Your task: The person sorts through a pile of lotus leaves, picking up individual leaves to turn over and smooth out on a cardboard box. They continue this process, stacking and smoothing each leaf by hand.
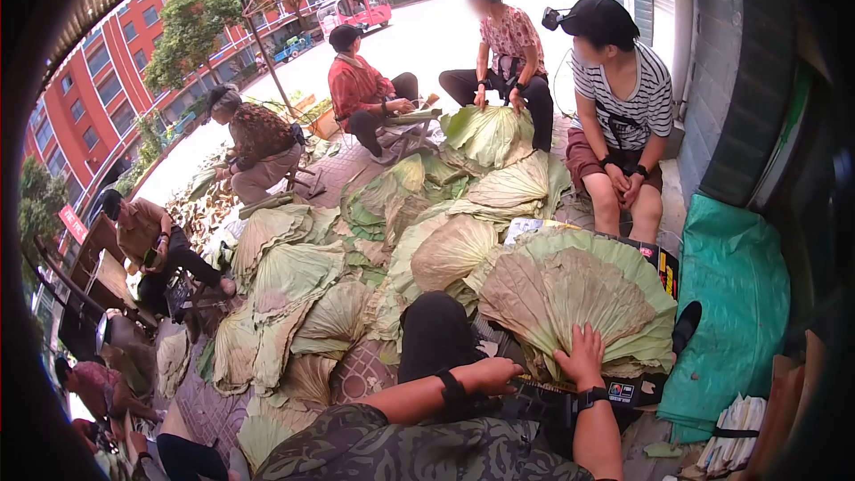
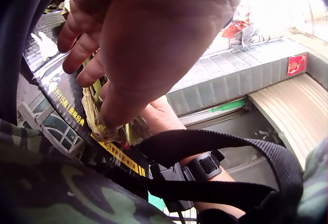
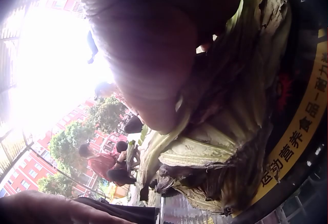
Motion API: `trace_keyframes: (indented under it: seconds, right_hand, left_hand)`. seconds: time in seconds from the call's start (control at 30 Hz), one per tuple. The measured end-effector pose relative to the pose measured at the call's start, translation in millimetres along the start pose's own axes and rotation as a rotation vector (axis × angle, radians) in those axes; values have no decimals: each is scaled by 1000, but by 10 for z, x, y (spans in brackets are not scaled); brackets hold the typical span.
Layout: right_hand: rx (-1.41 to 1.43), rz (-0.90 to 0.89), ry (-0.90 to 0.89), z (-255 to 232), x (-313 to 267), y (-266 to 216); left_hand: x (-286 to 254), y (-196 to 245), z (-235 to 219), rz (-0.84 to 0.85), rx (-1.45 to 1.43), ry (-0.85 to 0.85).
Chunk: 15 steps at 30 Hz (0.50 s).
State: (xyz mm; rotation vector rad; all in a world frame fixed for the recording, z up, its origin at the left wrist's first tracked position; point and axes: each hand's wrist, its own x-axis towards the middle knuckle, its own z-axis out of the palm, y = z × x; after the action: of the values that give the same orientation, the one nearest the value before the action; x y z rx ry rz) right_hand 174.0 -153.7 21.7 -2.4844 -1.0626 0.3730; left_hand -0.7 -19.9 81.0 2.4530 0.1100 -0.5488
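A fanned stack of large dried lotus leaves [image 1: 579,294], pale green and brown, lies on a black box [image 1: 659,390] in front of me. My right hand [image 1: 583,358] rests on the near edge of the stack, fingers spread over the top leaf. In the right wrist view, its thumb side lies against the folded leaf bases [image 3: 205,144]. My left hand [image 1: 492,377] is at the near left corner of the stack. Its fingers look loosely bent beside the leaf stems [image 2: 92,109] in the left wrist view, and part of the stems is hidden behind the hand.
More lotus leaves [image 1: 294,276] cover the paving ahead and to the left. A green tarp [image 1: 726,303] lies at the right, by folded papers [image 1: 735,432]. A person in a striped top [image 1: 623,98] sits beyond the box; several others sit around the leaves.
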Motion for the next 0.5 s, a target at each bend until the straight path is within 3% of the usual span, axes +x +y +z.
trace_keyframes:
  seconds: [0.5]
  right_hand:
    - [-31, 18, -17, 8, 9, -15]
  left_hand:
    - [-19, -143, 66, 10, -27, 16]
